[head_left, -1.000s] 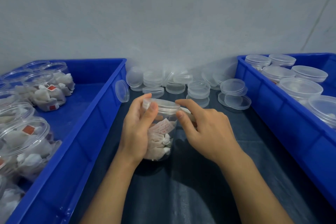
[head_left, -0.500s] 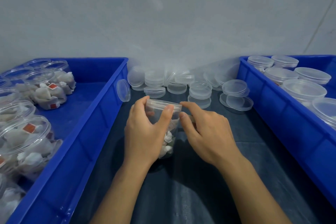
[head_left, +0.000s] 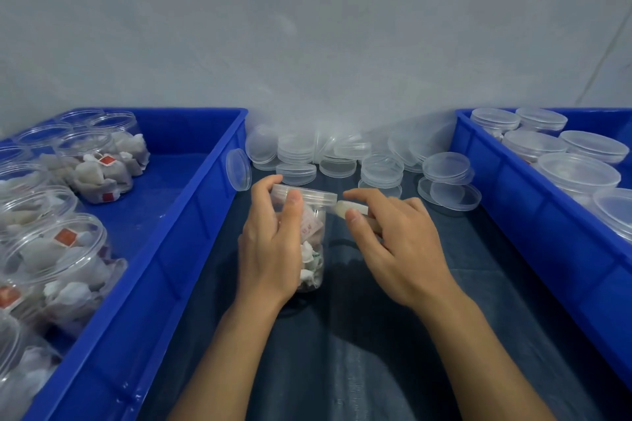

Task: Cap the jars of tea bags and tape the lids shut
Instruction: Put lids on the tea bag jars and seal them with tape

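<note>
A clear plastic jar of tea bags [head_left: 313, 249] stands on the dark mat between the two crates, with a clear lid [head_left: 316, 195] on it. My left hand [head_left: 273, 243] grips the jar from the left, thumb up near the lid's rim. Just right of the lid, my right hand [head_left: 393, 239] pinches a pale roll of tape [head_left: 352, 209] between thumb and forefinger. The roll's end lies close to the lid's right edge; whether a strip joins them cannot be told.
The blue crate on the left [head_left: 191, 215] holds several uncapped jars of tea bags [head_left: 99, 174]. The blue crate on the right [head_left: 513, 202] holds several capped jars [head_left: 578, 178]. Loose clear lids [head_left: 381, 169] are piled against the grey wall behind the jar.
My right hand has drawn back a little to the right from the lid, and the tape roll now shows between its fingers. My left hand has shifted its grip around the jar.
</note>
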